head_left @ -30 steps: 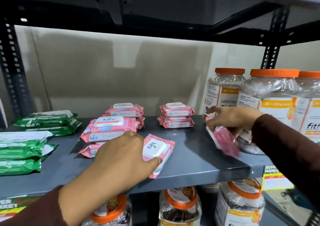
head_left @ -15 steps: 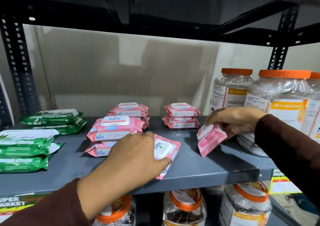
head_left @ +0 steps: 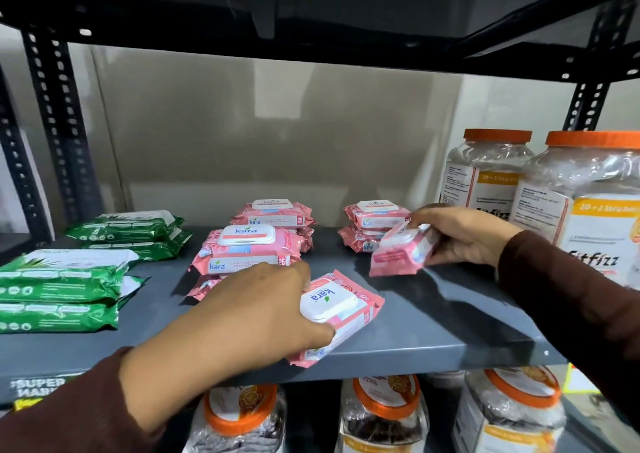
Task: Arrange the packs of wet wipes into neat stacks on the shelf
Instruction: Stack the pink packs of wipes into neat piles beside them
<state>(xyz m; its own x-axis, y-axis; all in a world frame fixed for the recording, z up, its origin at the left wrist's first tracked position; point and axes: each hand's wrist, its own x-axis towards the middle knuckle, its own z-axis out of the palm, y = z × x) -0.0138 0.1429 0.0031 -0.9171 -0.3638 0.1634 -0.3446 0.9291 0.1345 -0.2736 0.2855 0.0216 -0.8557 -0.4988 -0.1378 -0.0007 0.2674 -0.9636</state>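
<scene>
Pink wet-wipe packs lie on a grey shelf (head_left: 450, 321). My left hand (head_left: 249, 317) grips a pink pack (head_left: 341, 310) lying skewed near the front edge, its white lid up. My right hand (head_left: 460, 237) holds another pink pack (head_left: 401, 251) tilted just above the shelf, in front of a two-high pink stack (head_left: 374, 215) at the back. A pink stack (head_left: 247, 248) stands in the middle, partly behind my left hand, with a further pink stack (head_left: 273, 211) behind it.
Green wipe packs are piled at the front left (head_left: 59, 286) and back left (head_left: 128, 227). Large orange-lidded jars (head_left: 485, 172) stand at the right of the shelf. More jars (head_left: 381, 414) fill the shelf below. A dark shelf board hangs close overhead.
My right hand has carried its pink pack from beside the jars leftward and back, toward the rear right stack. My left hand stays on the skewed front pack.
</scene>
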